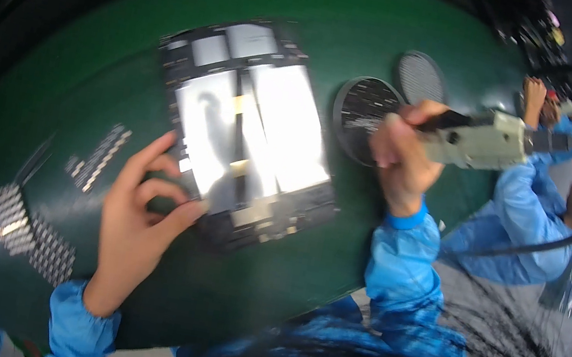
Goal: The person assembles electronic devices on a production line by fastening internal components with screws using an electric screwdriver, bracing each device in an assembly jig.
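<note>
The device (272,126) lies between the left hand (141,218), touching its left edge (whether gripping, I cannot tell), and the right hand (408,158), grasping a corded tool (487,141)

Over to the right there's a co-worker in blue (531,222). Small pieces (51,250) lie in rows on the green table (105,78).
</note>
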### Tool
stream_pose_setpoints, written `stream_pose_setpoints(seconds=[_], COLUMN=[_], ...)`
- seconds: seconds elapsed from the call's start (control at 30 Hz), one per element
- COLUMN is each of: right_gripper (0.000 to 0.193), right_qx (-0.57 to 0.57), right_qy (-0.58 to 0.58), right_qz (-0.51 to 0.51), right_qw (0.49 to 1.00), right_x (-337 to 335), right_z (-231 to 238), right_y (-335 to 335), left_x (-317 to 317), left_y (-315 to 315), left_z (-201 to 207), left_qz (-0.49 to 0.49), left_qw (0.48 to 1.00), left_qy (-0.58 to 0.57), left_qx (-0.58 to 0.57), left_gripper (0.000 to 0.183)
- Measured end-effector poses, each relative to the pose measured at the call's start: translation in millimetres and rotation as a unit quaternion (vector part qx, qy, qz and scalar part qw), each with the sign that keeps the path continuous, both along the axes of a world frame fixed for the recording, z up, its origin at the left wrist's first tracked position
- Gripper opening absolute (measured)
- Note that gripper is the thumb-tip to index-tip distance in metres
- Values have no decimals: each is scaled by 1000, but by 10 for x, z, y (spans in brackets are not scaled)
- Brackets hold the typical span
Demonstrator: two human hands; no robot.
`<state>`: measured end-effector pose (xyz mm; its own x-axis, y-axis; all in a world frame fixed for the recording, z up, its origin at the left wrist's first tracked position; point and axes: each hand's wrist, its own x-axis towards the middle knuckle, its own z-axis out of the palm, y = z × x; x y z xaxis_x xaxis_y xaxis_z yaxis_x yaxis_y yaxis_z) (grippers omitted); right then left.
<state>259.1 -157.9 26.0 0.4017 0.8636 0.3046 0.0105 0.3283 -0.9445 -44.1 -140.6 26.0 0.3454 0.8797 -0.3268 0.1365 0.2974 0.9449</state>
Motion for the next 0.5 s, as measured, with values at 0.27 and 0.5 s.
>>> stream_pose_setpoints(seconds=[0.27, 0.5], right_gripper=[30, 35], right_qx=[132, -1], right_qy=[125, 0], right_qz=[54, 132], right_qw=[982, 991], right_x=[-468, -1399], right_z=[300, 267], right_y=[-90, -251], left_x=[-56, -84], left_y=[68, 78], left_z=[-73, -68], left_qz=[-26, -35], left_qw=[996, 996], left_qy=[-82, -85], left_qx=[-2, 21], left_gripper=[64, 61])
